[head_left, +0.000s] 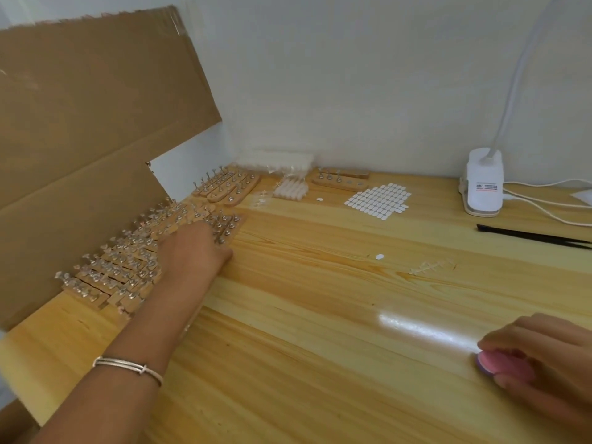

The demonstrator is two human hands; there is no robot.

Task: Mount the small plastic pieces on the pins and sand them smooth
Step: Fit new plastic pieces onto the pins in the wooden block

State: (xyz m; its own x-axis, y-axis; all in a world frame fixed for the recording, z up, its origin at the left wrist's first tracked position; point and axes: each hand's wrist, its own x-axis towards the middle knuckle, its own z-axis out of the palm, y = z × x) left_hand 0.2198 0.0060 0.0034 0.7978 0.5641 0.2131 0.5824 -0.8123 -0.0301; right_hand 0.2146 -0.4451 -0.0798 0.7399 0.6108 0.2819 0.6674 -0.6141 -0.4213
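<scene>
Resting left hand (pixel 192 251) on wooden pin strips (pixel 128 261) (grip unclear, fingers hidden); right hand (pixel 554 354) grasping pink rounded sanding block (pixel 503 365).

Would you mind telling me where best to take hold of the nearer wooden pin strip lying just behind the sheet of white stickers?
Take the wooden pin strip by its right end, pinching its long edges from above. Upright pins crowd its left half, while the right end looks bare and flat. The sticker sheet lies close in front, so a low approach from the front would risk brushing it.
</scene>
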